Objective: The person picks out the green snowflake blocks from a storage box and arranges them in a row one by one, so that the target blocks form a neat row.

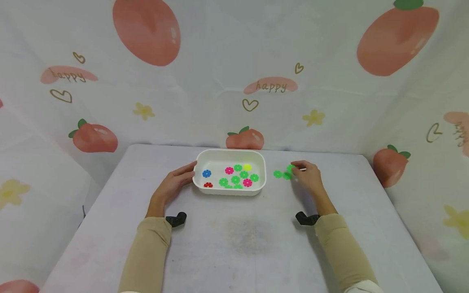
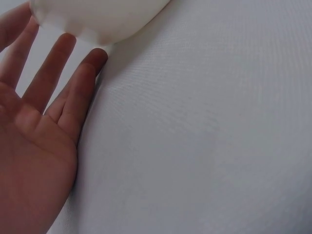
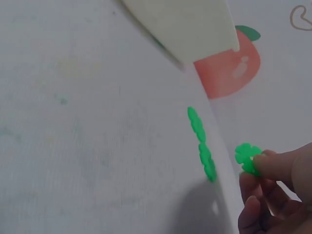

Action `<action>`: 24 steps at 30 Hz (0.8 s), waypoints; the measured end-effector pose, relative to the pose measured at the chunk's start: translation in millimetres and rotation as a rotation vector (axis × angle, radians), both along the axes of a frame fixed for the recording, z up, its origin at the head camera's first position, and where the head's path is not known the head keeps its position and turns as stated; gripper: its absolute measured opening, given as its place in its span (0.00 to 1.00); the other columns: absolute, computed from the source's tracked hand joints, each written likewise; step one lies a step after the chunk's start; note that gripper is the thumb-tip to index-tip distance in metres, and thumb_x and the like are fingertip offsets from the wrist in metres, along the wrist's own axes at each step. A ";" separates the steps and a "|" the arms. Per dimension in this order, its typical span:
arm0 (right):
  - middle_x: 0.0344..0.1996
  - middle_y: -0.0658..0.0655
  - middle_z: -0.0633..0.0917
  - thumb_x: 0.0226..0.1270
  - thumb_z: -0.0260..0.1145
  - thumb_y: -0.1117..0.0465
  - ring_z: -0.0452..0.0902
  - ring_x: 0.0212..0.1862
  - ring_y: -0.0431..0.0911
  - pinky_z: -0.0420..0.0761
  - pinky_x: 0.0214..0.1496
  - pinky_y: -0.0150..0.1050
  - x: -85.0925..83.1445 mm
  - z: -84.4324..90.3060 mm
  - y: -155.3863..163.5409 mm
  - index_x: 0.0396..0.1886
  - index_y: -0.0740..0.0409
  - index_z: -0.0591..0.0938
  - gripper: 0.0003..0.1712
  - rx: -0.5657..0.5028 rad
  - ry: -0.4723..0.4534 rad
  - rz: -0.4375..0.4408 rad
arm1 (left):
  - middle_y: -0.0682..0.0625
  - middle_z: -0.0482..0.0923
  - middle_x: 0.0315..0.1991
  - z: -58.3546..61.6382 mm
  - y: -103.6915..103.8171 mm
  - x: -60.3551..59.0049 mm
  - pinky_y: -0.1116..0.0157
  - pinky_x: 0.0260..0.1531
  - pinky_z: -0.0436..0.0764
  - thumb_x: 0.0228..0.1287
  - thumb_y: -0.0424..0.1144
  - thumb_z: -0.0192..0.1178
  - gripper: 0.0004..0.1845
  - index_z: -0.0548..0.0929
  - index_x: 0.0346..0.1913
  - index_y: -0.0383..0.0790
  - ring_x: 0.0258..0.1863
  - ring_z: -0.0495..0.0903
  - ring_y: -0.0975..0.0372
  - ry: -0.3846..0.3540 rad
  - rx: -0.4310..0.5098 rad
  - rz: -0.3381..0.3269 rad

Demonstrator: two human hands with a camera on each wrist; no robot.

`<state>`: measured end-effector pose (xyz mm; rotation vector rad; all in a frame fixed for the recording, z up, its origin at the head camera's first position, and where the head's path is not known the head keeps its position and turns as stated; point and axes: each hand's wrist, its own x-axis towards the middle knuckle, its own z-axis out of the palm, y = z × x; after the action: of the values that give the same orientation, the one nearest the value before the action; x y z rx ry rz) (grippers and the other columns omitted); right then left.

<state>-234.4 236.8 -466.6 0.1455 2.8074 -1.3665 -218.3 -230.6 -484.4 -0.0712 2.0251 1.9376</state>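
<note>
A white tray (image 1: 231, 193) sits mid-table and holds several flat flower-shaped discs: green ones, pink ones, a yellow one, a blue one (image 1: 207, 173) and a red one. My left hand (image 1: 175, 182) rests with straight fingers against the tray's left wall (image 2: 92, 19). My right hand (image 1: 308, 175) lies to the right of the tray and pinches a green disc (image 3: 247, 158) just above the table. Two more green discs (image 1: 277, 174) (image 3: 196, 123) lie on the table between the tray and that hand.
The table (image 1: 242, 236) is covered in a pale cloth, with a faint grey smudge near its front middle. Cloth walls printed with peaches close in the back and both sides. Black wrist mounts (image 1: 176, 219) sit at both cuffs.
</note>
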 end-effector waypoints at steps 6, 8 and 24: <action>0.47 0.60 0.81 0.69 0.58 0.57 0.79 0.48 0.54 0.76 0.36 0.32 2.8 -4.2 6.2 0.55 0.56 0.80 0.18 0.059 0.020 0.000 | 0.60 0.62 0.72 0.8 0.1 0.0 0.63 0.70 0.66 0.65 0.46 0.60 0.27 0.70 0.67 0.61 0.71 0.62 0.64 0.004 -0.013 -0.005; 0.46 0.61 0.82 0.69 0.58 0.57 0.79 0.47 0.54 0.75 0.35 0.32 2.7 -4.9 8.9 0.54 0.57 0.80 0.17 0.085 0.029 0.007 | 0.59 0.62 0.72 0.3 0.4 -0.1 0.65 0.68 0.68 0.65 0.47 0.60 0.27 0.70 0.67 0.61 0.71 0.63 0.64 0.007 -0.016 -0.007; 0.43 0.64 0.81 0.65 0.61 0.62 0.77 0.46 0.56 0.77 0.43 0.44 -1.5 -11.7 11.5 0.49 0.64 0.82 0.15 0.272 0.041 0.083 | 0.59 0.61 0.73 1.7 0.4 -0.2 0.59 0.72 0.63 0.66 0.47 0.59 0.27 0.69 0.68 0.60 0.72 0.61 0.63 0.009 -0.009 -0.010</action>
<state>-235.8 248.3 -478.3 0.0031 2.9831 -0.9773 -218.5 -230.2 -482.7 -0.0541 2.0361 1.9267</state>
